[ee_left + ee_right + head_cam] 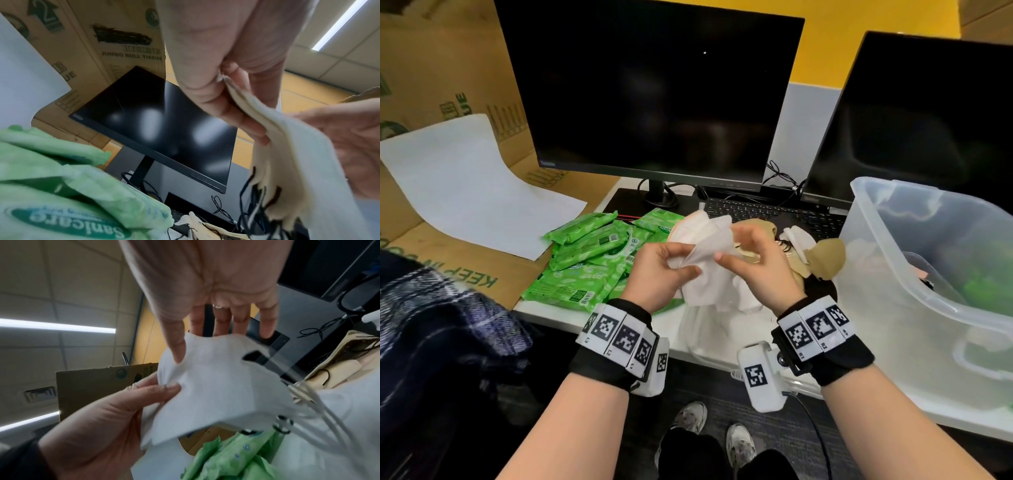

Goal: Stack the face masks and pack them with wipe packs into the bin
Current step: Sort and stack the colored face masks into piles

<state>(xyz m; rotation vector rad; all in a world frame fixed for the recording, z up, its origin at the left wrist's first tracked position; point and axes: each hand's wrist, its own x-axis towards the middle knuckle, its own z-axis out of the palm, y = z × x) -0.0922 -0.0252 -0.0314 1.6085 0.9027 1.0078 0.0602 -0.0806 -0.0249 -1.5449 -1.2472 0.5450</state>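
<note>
Both hands hold a white face mask [709, 260] up over the desk's front edge. My left hand [683, 262] pinches its left corner between thumb and fingers. My right hand [729, 246] pinches the upper edge, thumb in front and fingers behind, as the right wrist view shows for that hand [197, 344] and the mask [216, 386]. More white masks [726, 325] lie under the hands. Beige masks [825, 257] sit to the right. Several green wipe packs [589, 263] are piled on the left. The clear plastic bin [876, 274] stands at the right, with blurred green and other items inside.
Two dark monitors [654, 92] stand behind, with a keyboard [763, 210] and cables under them. Cardboard boxes [438, 68] and a white sheet [469, 185] fill the left side. A plaid cloth [441, 318] hangs at the near left.
</note>
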